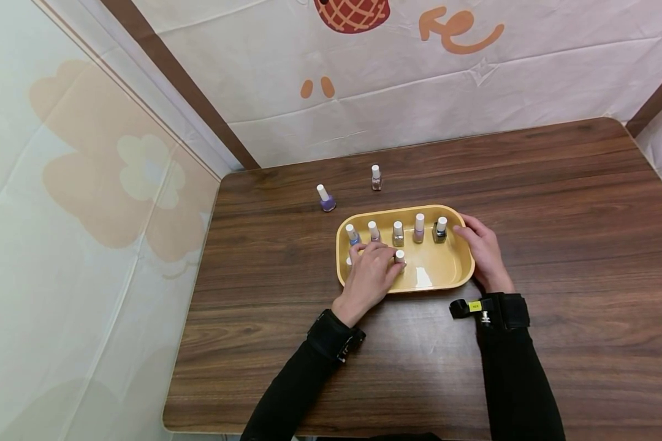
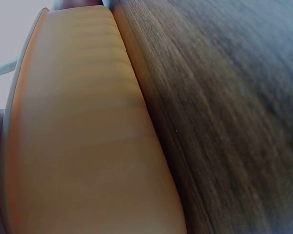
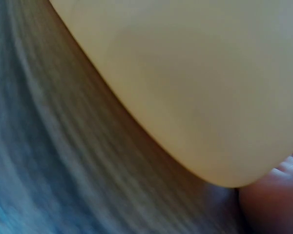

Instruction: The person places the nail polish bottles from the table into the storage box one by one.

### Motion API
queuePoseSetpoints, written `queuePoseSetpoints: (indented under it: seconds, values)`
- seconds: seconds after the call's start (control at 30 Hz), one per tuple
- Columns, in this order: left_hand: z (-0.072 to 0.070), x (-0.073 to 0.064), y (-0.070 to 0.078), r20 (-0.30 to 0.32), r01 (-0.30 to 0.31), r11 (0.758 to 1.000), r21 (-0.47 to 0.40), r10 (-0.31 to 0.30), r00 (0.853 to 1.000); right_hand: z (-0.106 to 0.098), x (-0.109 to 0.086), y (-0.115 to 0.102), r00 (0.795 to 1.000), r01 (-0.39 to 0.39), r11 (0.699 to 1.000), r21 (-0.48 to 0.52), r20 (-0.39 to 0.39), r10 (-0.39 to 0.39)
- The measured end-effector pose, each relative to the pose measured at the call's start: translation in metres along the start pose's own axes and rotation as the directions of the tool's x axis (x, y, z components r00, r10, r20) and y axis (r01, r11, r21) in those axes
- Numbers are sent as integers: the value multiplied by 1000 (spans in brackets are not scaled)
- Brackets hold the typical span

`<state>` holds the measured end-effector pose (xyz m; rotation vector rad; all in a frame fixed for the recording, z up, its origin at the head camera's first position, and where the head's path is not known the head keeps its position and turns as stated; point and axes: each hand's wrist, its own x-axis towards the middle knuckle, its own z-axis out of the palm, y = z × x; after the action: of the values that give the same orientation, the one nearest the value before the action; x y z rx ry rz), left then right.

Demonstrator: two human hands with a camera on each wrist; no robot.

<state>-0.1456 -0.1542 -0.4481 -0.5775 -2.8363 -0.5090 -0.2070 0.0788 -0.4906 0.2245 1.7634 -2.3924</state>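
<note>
In the head view a yellow tray [image 1: 427,278] lies on the table, with nail polish bottles standing inside it. Along its far side runs a row of several white-capped bottles, among them a lilac one [image 1: 418,229] and a dark one [image 1: 440,230]. My left hand [image 1: 368,272] reaches over the near rim and pinches a white-capped nail polish bottle [image 1: 399,257] between thumb and fingers. Another white cap shows at the tray's left end, partly covered by this hand. My right hand [image 1: 485,254] grips the tray's right end, thumb over the rim.
Beyond the tray, a purple nail polish bottle [image 1: 327,199] and a clear-looking one [image 1: 376,177] stand on the wooden table [image 1: 563,245]. Printed cloth walls [image 1: 419,92] border the table's back and left. Both wrist views show mostly the tray's outer wall [image 2: 83,122] and wood grain.
</note>
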Motion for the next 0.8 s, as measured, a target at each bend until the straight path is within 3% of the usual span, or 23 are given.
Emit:
queuePoseSetpoints:
  seconds: [0.47,0.8]
  values:
    - [1,-1,-1,-23,8,1000,-3,-8,1000,0,-1,-1,1000,-6,999,-38,-5,6]
    - [2,-2,-2,-56,-11,1000,17,12,998,0,-1,0,1000,12,1000,-6,-4,-12]
